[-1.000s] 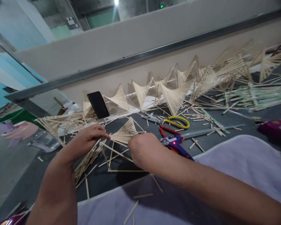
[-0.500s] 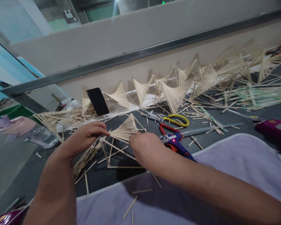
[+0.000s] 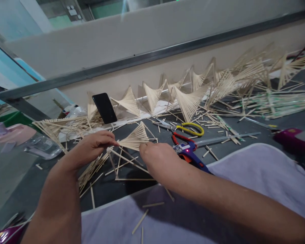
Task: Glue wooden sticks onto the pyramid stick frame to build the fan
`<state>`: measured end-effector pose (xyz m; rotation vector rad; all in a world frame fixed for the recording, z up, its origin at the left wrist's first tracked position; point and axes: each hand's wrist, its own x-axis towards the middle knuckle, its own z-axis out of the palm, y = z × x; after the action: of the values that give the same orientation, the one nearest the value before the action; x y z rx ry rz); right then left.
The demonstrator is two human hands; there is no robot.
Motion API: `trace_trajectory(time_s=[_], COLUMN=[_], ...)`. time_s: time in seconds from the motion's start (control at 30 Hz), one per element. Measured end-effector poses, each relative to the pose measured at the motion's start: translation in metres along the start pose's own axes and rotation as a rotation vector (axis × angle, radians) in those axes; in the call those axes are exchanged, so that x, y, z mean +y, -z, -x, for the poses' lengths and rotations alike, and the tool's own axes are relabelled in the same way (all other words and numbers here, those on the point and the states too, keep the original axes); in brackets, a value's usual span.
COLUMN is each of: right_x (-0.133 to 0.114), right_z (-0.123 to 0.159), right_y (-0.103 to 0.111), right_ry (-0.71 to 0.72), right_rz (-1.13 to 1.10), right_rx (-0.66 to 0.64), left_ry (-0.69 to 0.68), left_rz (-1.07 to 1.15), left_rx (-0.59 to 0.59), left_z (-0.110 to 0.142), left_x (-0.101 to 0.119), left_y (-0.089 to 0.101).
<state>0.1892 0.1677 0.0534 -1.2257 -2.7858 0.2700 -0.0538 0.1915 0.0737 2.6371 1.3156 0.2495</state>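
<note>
A half-built frame of thin wooden sticks (image 3: 135, 179) stands before me, with a twisted fan of close-set sticks (image 3: 134, 138) across its upper part. My left hand (image 3: 99, 144) pinches at the fan's left corner, thumb and fingertips closed on the end of a wooden stick. At the right edge of the fan, my right hand (image 3: 159, 157) is closed, its fingertips at the other end of that front stick; they are partly hidden by the hand itself. Just right of this hand lies a blue glue gun (image 3: 191, 154) with a lit red light.
Yellow-handled scissors (image 3: 190, 129) and red-handled pliers (image 3: 180, 138) lie behind the glue gun. A black phone (image 3: 104, 108) leans upright. Finished twisted stick models (image 3: 190, 100) line the wall. Loose sticks (image 3: 91, 173), a purple cloth (image 3: 244, 183) and a clear bottle (image 3: 44, 147) surround the work.
The whole view has shifted slightly. Both hands keep their places at the two ends of the fan, with hardly any movement.
</note>
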Motion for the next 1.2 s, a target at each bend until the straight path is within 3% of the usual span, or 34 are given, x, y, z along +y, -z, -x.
trace_trajectory(time_s=[0.23, 0.4, 0.53, 0.67, 0.77, 0.83, 1.0, 1.1, 1.2], right_x=[0.007, -0.001, -0.004, -0.004, -0.014, -0.027, -0.058, -0.063, -0.064], right_z=[0.005, 0.006, -0.003, -0.005, 0.012, 0.03, 0.058, 0.051, 0.035], right_y=[-0.008, -0.01, -0.021, -0.029, -0.029, -0.034, -0.074, -0.092, -0.098], right_ry=[-0.015, -0.029, -0.036, 0.007, 0.076, 0.16, 0.242, 0.178, 0.054], right_rz=[-0.079, -0.254, -0.327, -0.377, -0.483, -0.574, -0.72, -0.715, -0.64], right_rx=[0.199, 0.102, 0.124, 0.304, 0.567, 0.645, 0.415, 0.361, 0.271], left_ry=[-0.027, -0.052, -0.04, -0.059, -0.068, -0.076, -0.083, -0.067, -0.071], left_rz=[0.002, 0.025, 0.035, 0.077, 0.098, 0.102, 0.099, 0.1, 0.103], left_rx=[0.037, 0.042, 0.056, 0.062, 0.072, 0.067, 0.086, 0.084, 0.074], left_z=[0.0, 0.0, 0.001, 0.003, 0.004, 0.005, 0.005, 0.005, 0.005], left_x=[0.002, 0.001, -0.001, -0.004, -0.006, -0.007, -0.008, -0.008, -0.009], left_y=[0.001, -0.001, -0.005, -0.008, -0.01, -0.01, -0.011, -0.012, -0.013])
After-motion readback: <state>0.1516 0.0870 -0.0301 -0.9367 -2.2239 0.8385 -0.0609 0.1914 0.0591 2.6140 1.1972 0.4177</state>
